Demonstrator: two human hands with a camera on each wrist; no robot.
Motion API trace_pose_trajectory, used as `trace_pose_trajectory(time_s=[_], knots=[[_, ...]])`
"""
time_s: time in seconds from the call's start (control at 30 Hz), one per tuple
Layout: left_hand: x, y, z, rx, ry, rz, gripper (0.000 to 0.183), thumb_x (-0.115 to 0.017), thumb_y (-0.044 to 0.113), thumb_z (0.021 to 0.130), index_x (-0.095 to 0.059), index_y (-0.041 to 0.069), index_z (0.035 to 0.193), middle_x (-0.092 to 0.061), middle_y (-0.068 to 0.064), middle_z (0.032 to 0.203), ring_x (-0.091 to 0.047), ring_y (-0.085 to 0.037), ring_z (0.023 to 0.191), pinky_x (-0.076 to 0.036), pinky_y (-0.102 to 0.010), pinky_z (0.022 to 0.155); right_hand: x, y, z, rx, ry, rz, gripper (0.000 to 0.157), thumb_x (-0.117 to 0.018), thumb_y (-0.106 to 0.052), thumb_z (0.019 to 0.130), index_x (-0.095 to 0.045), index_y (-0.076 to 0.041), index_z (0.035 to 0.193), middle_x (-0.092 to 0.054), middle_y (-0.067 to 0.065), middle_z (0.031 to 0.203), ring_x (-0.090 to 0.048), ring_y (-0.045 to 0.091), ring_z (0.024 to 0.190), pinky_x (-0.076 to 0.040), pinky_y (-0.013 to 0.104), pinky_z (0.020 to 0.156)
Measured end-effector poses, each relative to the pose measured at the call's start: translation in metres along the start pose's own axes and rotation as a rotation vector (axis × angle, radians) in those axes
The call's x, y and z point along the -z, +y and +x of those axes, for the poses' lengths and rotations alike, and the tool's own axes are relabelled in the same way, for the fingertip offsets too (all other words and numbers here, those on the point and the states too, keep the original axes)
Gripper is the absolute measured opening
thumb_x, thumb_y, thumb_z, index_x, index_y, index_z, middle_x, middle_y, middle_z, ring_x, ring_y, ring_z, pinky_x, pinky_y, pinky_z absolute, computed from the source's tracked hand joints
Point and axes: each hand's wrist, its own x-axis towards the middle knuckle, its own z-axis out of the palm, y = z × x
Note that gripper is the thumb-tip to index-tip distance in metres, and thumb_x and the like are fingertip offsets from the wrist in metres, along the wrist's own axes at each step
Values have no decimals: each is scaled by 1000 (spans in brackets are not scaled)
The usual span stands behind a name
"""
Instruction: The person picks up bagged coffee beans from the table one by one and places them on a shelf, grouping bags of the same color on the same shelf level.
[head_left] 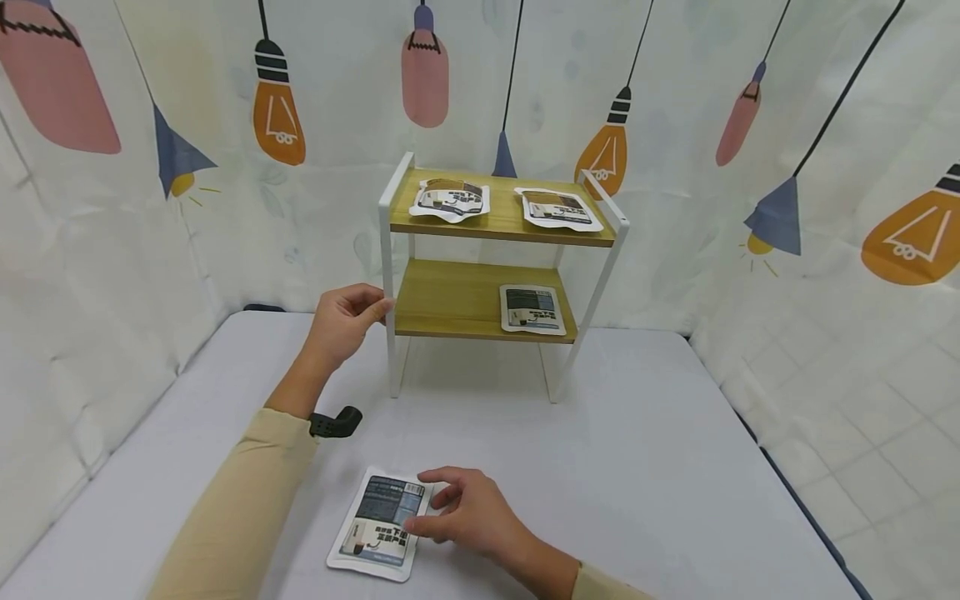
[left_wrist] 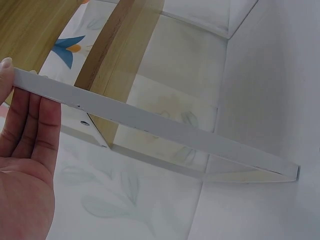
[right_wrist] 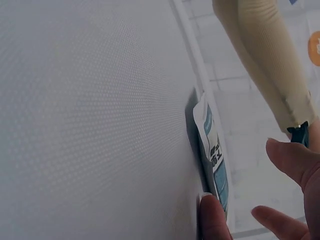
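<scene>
A two-tier shelf rack (head_left: pixel 487 240) with wooden boards and white metal sides stands on the table. At its left front post, my left hand (head_left: pixel 341 327) pinches the white bar (left_wrist: pixel 165 120) between thumb and fingers. Nearer me, a flat white-edged pouch (head_left: pixel 381 525) with dark and pale printing lies on the table. Over its right edge hovers my right hand (head_left: pixel 480 517), thumb and fingers spread apart. In the right wrist view one fingertip (right_wrist: pixel 212 212) is right at the edge of the pouch (right_wrist: pixel 212 150), while the thumb (right_wrist: pixel 290 157) stands off from it.
Two similar pouches, a left one (head_left: pixel 450 200) and a right one (head_left: pixel 558 210), lie on the top board. Another pouch (head_left: pixel 532 310) lies on the right of the lower board. Patterned cloth walls (head_left: pixel 315 208) surround the white table (head_left: pixel 645 467).
</scene>
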Motion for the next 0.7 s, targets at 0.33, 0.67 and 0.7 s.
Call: trace_pose_trajectory(time_s=[0.33, 0.67, 0.7], knots=[[3, 0, -1, 13, 2, 29, 34, -68, 32, 99, -74, 3, 116, -72, 8, 96, -66, -12, 87, -54, -17, 82, -12, -7, 6, 21, 24, -130, 54, -96, -26, 68, -76, -22, 118, -68, 0, 92, -61, 10, 66, -50, 25, 55], [0, 2, -1, 1, 3, 0, 33, -69, 30, 98, -74, 1, 112, -71, 13, 91, -67, -11, 83, -55, -18, 81, -20, -13, 10, 36, 73, -298, 55, -99, -33, 63, -77, -26, 113, -67, -2, 95, -54, 11, 91, -47, 26, 74], [-1, 2, -1, 0, 5, 1, 32, -69, 30, 98, -74, 1, 112, -71, 14, 90, -67, -11, 83, -55, -18, 81, -21, -13, 10, 29, 74, -314, 55, -99, -35, 63, -77, -27, 113, -65, -3, 96, -53, 11, 91, -47, 26, 74]])
